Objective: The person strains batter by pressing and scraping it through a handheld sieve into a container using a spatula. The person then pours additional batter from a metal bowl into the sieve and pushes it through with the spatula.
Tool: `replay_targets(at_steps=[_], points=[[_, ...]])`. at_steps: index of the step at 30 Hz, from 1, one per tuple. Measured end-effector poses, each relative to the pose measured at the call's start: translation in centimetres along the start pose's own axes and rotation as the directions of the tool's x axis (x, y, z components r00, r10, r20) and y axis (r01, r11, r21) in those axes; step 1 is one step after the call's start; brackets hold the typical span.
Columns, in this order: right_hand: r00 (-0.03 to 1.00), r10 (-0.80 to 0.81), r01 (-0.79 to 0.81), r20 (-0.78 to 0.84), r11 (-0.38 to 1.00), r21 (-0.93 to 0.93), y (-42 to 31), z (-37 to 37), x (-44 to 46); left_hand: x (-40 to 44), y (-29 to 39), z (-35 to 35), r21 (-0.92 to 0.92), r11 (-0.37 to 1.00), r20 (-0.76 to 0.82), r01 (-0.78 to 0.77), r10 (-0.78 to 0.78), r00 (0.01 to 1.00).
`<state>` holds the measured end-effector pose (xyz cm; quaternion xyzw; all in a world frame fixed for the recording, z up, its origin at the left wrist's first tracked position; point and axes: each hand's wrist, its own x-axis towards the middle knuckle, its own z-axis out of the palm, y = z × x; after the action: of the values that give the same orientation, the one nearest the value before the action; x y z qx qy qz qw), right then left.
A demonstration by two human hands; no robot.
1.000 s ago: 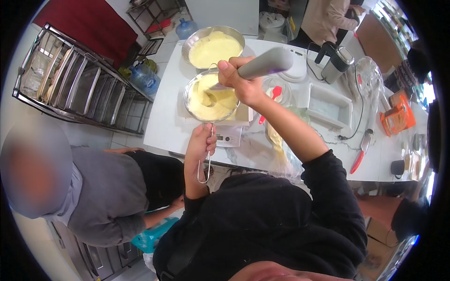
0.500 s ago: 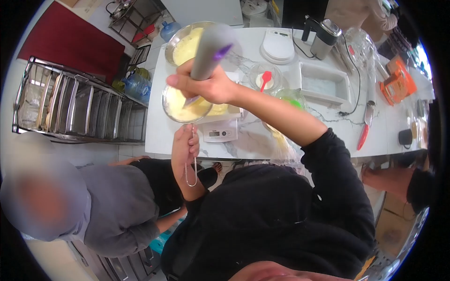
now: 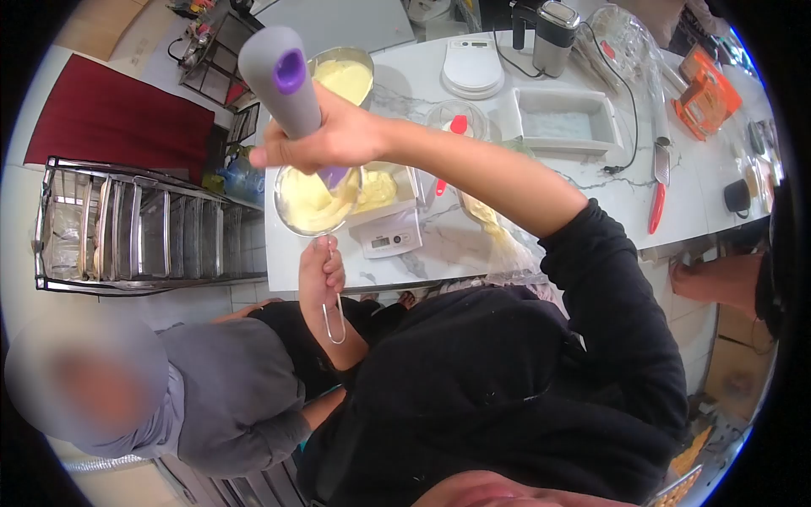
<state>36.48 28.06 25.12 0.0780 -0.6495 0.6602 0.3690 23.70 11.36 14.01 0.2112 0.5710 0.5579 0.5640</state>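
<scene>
My right hand (image 3: 342, 131) is closed around the thick grey handle of a spatula (image 3: 283, 80), which has a purple hole near its end. Its purple blade dips into pale yellow batter (image 3: 311, 201) in a round metal bowl (image 3: 285, 224). Below the bowl, my left hand (image 3: 322, 267) grips its long wire handle, the loop hanging past my fingers. Just right of the bowl, a light rectangular pan (image 3: 411, 184) with more batter rests on a white digital scale (image 3: 390, 238). Behind my right hand stands a larger metal bowl (image 3: 369, 83) of batter.
A person in grey (image 3: 224, 380) sits at the left, near a rack of trays (image 3: 152, 228). On the marble table are another scale (image 3: 473, 69), an empty loaf pan (image 3: 566, 145), a hand mixer (image 3: 556, 42), a red-handled knife (image 3: 657, 203) and a red spatula (image 3: 459, 125).
My right hand has moved left, and the spatula handle now leans left instead of right. My left hand keeps its hold on the wire handle. The whole view has shifted slightly.
</scene>
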Motion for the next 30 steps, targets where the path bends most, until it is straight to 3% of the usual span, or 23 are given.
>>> replay_targets(at_steps=[2, 5, 6, 9, 10, 14, 17, 18, 21, 22, 25, 29, 30], points=[[0.992, -0.08, 0.066, -0.096, 0.988, -0.138, 1.0, -0.2, 0.4, -0.1, -0.3, 1.0, 0.015, 1.0, -0.002, 0.008, -0.008, 1.0], [0.935, -0.311, 0.287, -0.169, 0.946, -0.152, 4.5, 0.1, -0.1, 0.3, -0.6, 2.1, 0.018, 1.0, 0.02, -0.014, 0.014, 1.0], [0.978, -0.107, 0.117, -0.18, 0.992, 0.047, 3.9, 0.6, -0.9, 0.5, -0.7, 1.7, 0.013, 1.0, 0.021, -0.008, 0.007, 1.0], [0.995, 0.093, -0.096, 0.022, 0.981, 0.169, 1.9, -0.5, -1.7, 0.7, -1.1, 0.8, 0.014, 1.0, -0.019, 0.004, -0.004, 1.0], [0.995, 0.097, -0.097, 0.001, 0.99, 0.105, 1.4, -0.7, -1.5, 0.7, -1.2, 1.0, 0.007, 1.0, -0.024, 0.016, -0.016, 1.0], [0.947, -0.267, 0.243, -0.176, 0.959, -0.147, 2.9, -0.5, -1.1, 0.4, -1.4, 2.3, -0.001, 1.0, -0.003, -0.005, 0.005, 1.0], [0.957, -0.045, 0.103, -0.286, 0.976, 0.191, 3.7, 0.1, -2.0, 0.7, -1.3, 1.6, 0.008, 0.999, -0.014, -0.042, 0.042, 0.999], [0.976, 0.052, 0.007, -0.209, 0.962, 0.274, 3.0, -0.3, -2.5, 0.7, -1.2, 1.3, 0.012, 0.999, -0.028, -0.049, 0.049, 0.998], [0.978, -0.04, 0.049, -0.204, 0.998, 0.037, 1.5, -0.8, -2.0, 0.3, -1.5, 2.0, 0.019, 1.0, -0.05, 0.002, -0.001, 0.999], [0.948, -0.194, 0.162, -0.251, 0.977, -0.141, 2.7, -0.7, -1.7, 0.2, -1.3, 2.4, 0.006, 1.0, -0.025, 0.01, -0.01, 1.0], [0.937, -0.209, 0.208, -0.281, 0.978, -0.033, 3.8, 0.0, -2.0, 0.4, -1.1, 3.1, -0.005, 1.0, -0.016, -0.025, 0.025, 1.0], [1.0, 0.011, -0.013, -0.027, 0.998, -0.068, 0.9, -0.7, -2.8, 0.7, -1.2, 1.6, -0.027, 1.0, -0.035, 0.006, -0.006, 0.999], [0.996, -0.017, 0.01, -0.093, 0.998, -0.07, 0.8, -0.7, -2.5, 0.6, -1.3, 1.9, -0.025, 1.0, -0.035, 0.005, -0.006, 0.999]])
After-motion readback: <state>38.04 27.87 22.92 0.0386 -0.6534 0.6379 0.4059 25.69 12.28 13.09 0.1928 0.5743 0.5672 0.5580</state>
